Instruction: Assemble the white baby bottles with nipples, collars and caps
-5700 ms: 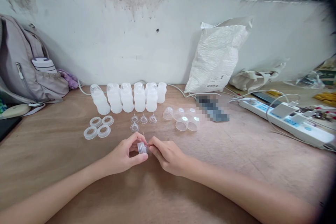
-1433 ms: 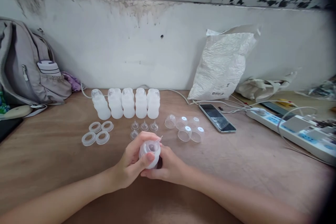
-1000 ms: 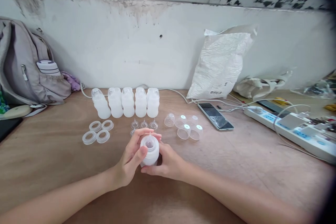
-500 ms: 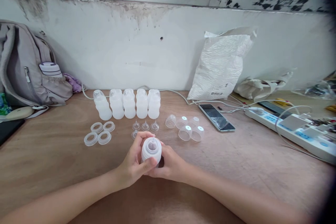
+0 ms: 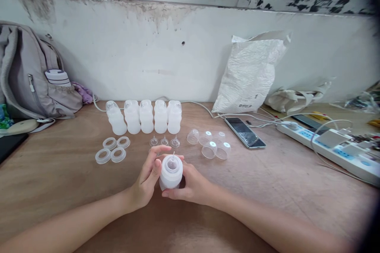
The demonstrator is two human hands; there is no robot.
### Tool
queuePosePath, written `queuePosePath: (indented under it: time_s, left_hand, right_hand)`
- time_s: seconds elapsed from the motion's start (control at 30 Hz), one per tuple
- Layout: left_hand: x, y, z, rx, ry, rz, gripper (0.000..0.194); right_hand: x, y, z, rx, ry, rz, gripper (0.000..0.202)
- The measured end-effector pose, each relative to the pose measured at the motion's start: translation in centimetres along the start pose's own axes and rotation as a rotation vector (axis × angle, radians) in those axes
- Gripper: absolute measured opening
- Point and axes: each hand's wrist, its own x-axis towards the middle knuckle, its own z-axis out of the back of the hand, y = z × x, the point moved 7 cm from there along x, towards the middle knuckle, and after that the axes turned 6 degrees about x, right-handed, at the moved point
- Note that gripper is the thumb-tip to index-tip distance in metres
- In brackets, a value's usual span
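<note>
A white baby bottle (image 5: 171,174) with a collar ring and a clear nipple on top stands upright in my right hand (image 5: 192,184), whose fingers wrap its right side. My left hand (image 5: 150,176) is at the bottle's left, thumb and fingers spread apart. Beyond the hands lie several clear nipples (image 5: 164,141), one of them mostly hidden by my left fingers. Loose collar rings (image 5: 103,156) form a group on the left. Several clear domed caps (image 5: 209,150) sit to the right.
Several capped bottles (image 5: 146,118) stand in a row near the wall. To the right are a phone (image 5: 246,132), a white plastic bag (image 5: 246,75) and a power strip (image 5: 335,146) with cables. A backpack (image 5: 32,71) leans at the left on the wooden table (image 5: 74,189).
My left hand has let go of the bottle's collar; its thumb and fingers have lifted off and opened to the left. The right hand keeps hold of the bottle.
</note>
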Motion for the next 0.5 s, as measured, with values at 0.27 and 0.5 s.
queuePosePath:
  time_s: [0.27,0.5]
  left_hand:
    - [-0.1,0.4,-0.1,-0.068,0.013,0.014,0.035]
    - [0.0,-0.2,-0.3,-0.062,0.035,-0.071,0.051]
  right_hand:
    - [0.1,0.5,-0.1,-0.005,0.028,0.027,0.034]
    - [0.1,0.6,0.0,-0.005,0.019,0.034,0.038]
